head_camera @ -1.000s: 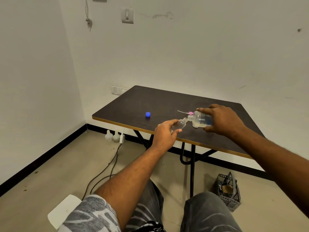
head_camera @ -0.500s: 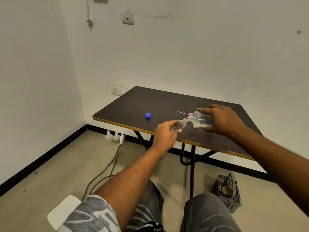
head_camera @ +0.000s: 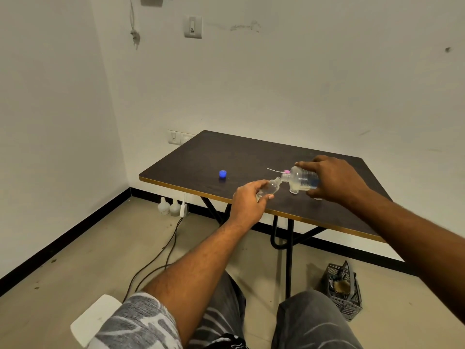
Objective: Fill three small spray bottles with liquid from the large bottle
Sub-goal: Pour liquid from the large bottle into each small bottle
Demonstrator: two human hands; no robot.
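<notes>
My right hand (head_camera: pixel 333 178) grips the large clear bottle (head_camera: pixel 302 179), tipped on its side with its mouth pointing left. My left hand (head_camera: pixel 247 201) holds a small clear spray bottle (head_camera: pixel 270 188) tilted, its open neck meeting the large bottle's mouth above the dark table (head_camera: pixel 239 157). A pink spray top with a thin white tube (head_camera: pixel 278 170) lies on the table just behind the two mouths. A blue cap (head_camera: pixel 222 174) sits alone on the left part of the table. Another small clear bottle (head_camera: pixel 294 190) is partly visible under the large one.
The table's gold-trimmed front edge (head_camera: pixel 191 191) runs just below my left hand. On the floor are two white jugs (head_camera: pixel 168 207) by the wall, a black cable (head_camera: pixel 161 258), and a grey plastic basket (head_camera: pixel 343 289) at the right. My knees are below.
Both hands keep the same hold with the bottles mouth to mouth; nothing has visibly moved apart from a slight shift of the camera.
</notes>
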